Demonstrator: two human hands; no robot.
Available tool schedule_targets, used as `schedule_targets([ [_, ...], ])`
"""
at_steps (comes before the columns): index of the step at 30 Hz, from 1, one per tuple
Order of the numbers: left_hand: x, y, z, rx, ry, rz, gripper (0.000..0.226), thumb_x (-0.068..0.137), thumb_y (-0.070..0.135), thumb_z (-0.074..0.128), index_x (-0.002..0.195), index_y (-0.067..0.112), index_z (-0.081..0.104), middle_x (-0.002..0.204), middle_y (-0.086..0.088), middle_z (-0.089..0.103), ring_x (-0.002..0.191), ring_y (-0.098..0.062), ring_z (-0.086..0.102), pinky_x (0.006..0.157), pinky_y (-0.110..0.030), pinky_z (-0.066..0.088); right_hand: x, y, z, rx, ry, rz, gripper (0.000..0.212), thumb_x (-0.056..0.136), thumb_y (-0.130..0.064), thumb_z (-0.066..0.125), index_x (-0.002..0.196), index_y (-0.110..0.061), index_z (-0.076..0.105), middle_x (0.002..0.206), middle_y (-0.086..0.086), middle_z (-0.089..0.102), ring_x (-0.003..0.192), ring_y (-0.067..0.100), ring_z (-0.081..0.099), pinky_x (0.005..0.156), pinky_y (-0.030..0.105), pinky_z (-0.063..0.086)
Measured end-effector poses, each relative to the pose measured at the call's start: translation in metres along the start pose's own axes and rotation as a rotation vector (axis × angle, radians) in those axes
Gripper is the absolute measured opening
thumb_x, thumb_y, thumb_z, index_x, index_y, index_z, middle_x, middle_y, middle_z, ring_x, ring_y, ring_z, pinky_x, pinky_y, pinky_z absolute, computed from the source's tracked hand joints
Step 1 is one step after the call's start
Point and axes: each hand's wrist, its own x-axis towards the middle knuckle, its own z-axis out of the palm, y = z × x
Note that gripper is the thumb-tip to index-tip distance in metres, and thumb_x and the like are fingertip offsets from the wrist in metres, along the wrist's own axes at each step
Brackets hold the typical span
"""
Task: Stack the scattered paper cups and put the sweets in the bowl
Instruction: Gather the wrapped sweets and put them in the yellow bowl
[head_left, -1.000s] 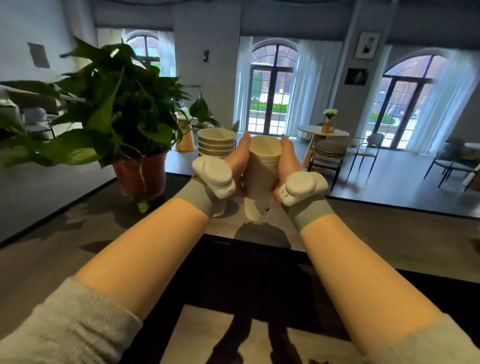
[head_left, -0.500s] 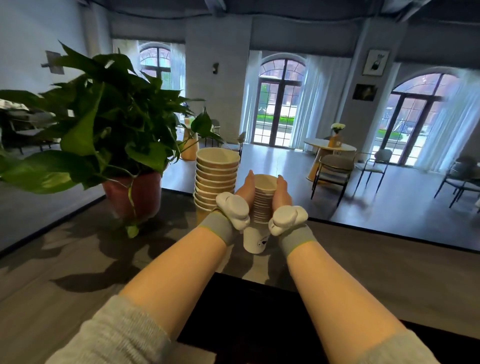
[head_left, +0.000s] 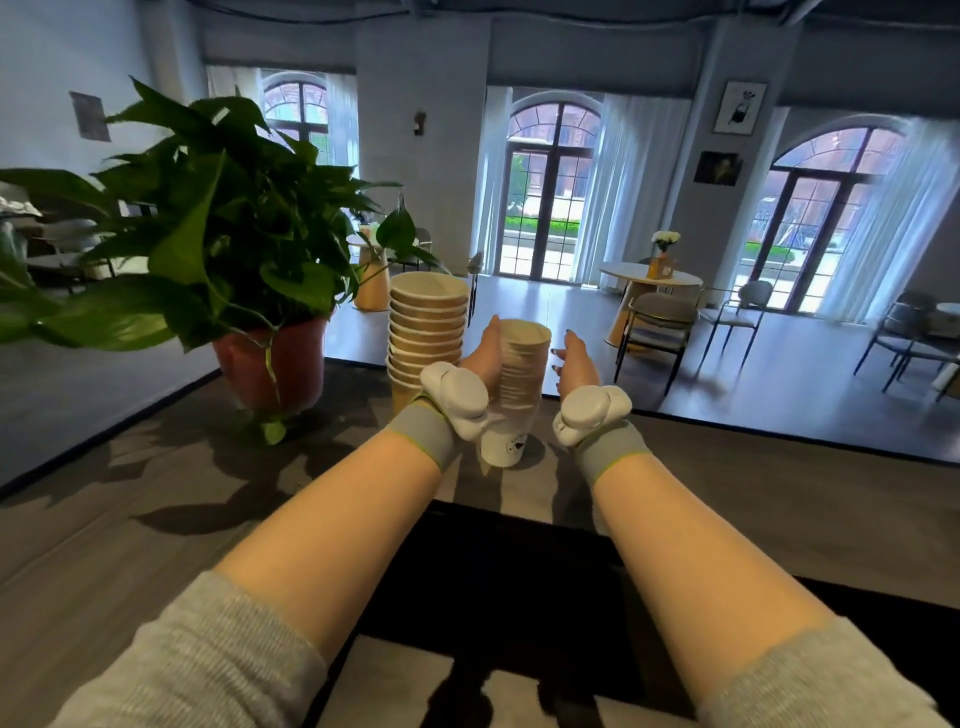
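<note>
A tall stack of white paper cups stands upright on the grey table straight ahead of me. My left hand lies against the stack's left side, its fingers hidden behind the cups. A small gap separates my right hand from the stack's right side, and its fingers are spread and empty. Both wrists wear grey bands with white devices. Just left of the cups, a stack of brown paper bowls touches my left wrist area. No sweets are in view.
A leafy plant in a red pot stands on the table's far left. The table's far edge runs just behind the cups. A dark mat lies under my forearms. Chairs and round tables stand on the floor beyond.
The cup stack has come down from between both hands and now stands on the table. My right hand has let go and shifted right. The left hand stays at the stack.
</note>
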Motion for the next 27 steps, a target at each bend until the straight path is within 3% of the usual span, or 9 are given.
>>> schedule_targets([
  [2, -0.01, -0.001, 0.001, -0.054, 0.002, 0.015, 0.057, 0.1, 0.041, 0.024, 0.139, 0.002, 0.037, 0.134, -0.013, 0.051, 0.121, -0.031, 0.05, 0.091, -0.03, 0.046, -0.005, 0.008, -0.006, -0.012, 0.03, -0.046, 0.044, 0.098, -0.03, 0.035, 0.134, -0.005, 0.043, 0.135, 0.014, 0.049, 0.124, 0.032, 0.046, 0.098, 0.037, 0.035],
  [4, -0.031, -0.008, 0.0, -0.093, -0.021, 0.01, 0.049, 0.1, 0.04, 0.025, 0.134, 0.008, 0.042, 0.119, -0.004, 0.057, 0.105, -0.022, 0.054, 0.074, -0.018, 0.047, -0.019, 0.026, -0.014, 0.015, 0.108, -0.053, 0.039, 0.096, -0.028, 0.039, 0.126, -0.004, 0.05, 0.113, 0.008, 0.055, 0.103, 0.026, 0.053, 0.077, 0.03, 0.041],
  [6, -0.049, -0.015, -0.002, -0.028, -0.036, 0.026, 0.056, 0.098, 0.046, 0.027, 0.137, 0.009, 0.039, 0.13, 0.0, 0.051, 0.121, -0.021, 0.049, 0.092, -0.02, 0.04, -0.029, 0.033, -0.022, 0.027, 0.178, -0.098, 0.025, 0.094, -0.026, 0.044, 0.099, -0.005, 0.056, 0.082, 0.005, 0.052, 0.072, 0.02, 0.049, 0.056, 0.027, 0.033],
  [10, -0.068, -0.069, -0.007, 0.061, -0.026, -0.015, 0.066, 0.094, 0.053, 0.034, 0.145, 0.011, 0.029, 0.15, -0.011, 0.034, 0.138, -0.028, 0.034, 0.116, -0.037, 0.025, -0.065, 0.062, -0.039, -0.049, 0.231, -0.143, 0.028, 0.093, -0.023, 0.043, 0.066, -0.016, 0.045, 0.067, 0.007, 0.051, 0.057, 0.018, 0.047, 0.059, 0.03, 0.041],
  [14, -0.086, -0.134, -0.016, 0.178, -0.047, -0.111, 0.045, 0.093, 0.05, 0.035, 0.094, 0.012, 0.06, 0.105, -0.005, 0.059, 0.099, -0.019, 0.053, 0.087, -0.031, 0.037, -0.113, 0.117, -0.059, -0.189, 0.127, -0.149, 0.038, 0.097, -0.023, 0.039, 0.061, -0.015, 0.048, 0.054, 0.003, 0.046, 0.037, 0.004, 0.042, 0.042, 0.021, 0.039],
  [17, -0.093, -0.204, -0.018, 0.18, -0.087, -0.273, 0.042, 0.095, 0.046, 0.036, 0.075, 0.016, 0.057, 0.085, 0.0, 0.06, 0.078, -0.015, 0.054, 0.07, -0.028, 0.039, -0.142, 0.182, -0.082, -0.515, -0.034, -0.087, 0.035, 0.097, -0.03, 0.038, 0.071, -0.013, 0.056, 0.062, 0.005, 0.056, 0.06, 0.02, 0.059, 0.064, 0.041, 0.052],
  [20, -0.104, -0.265, -0.017, 0.284, -0.038, -0.355, 0.037, 0.095, 0.039, 0.041, 0.081, 0.011, 0.06, 0.076, -0.006, 0.059, 0.063, -0.014, 0.05, 0.057, -0.026, 0.04, -0.164, 0.237, -0.109, -0.81, -0.149, 0.031, 0.035, 0.097, -0.035, 0.036, 0.091, -0.007, 0.057, 0.084, 0.011, 0.062, 0.089, 0.035, 0.06, 0.073, 0.04, 0.047],
  [23, -0.117, -0.314, -0.016, 0.534, -0.085, -0.408, 0.04, 0.094, 0.037, 0.045, 0.111, 0.005, 0.061, 0.111, -0.02, 0.064, 0.093, -0.031, 0.06, 0.076, -0.034, 0.044, -0.177, 0.272, -0.124, -0.942, -0.212, 0.106, 0.034, 0.098, -0.031, 0.036, 0.112, -0.006, 0.054, 0.114, 0.019, 0.059, 0.108, 0.037, 0.054, 0.081, 0.036, 0.04],
  [27, -0.144, -0.366, -0.016, 1.011, -0.225, -0.335, 0.051, 0.085, 0.052, 0.049, 0.126, 0.022, 0.045, 0.132, -0.016, 0.043, 0.123, -0.036, 0.041, 0.101, -0.042, 0.04, -0.191, 0.311, -0.138, -1.221, -0.265, 0.139, 0.039, 0.097, -0.031, 0.034, 0.131, -0.013, 0.042, 0.135, 0.016, 0.04, 0.122, 0.037, 0.042, 0.092, 0.041, 0.04],
])
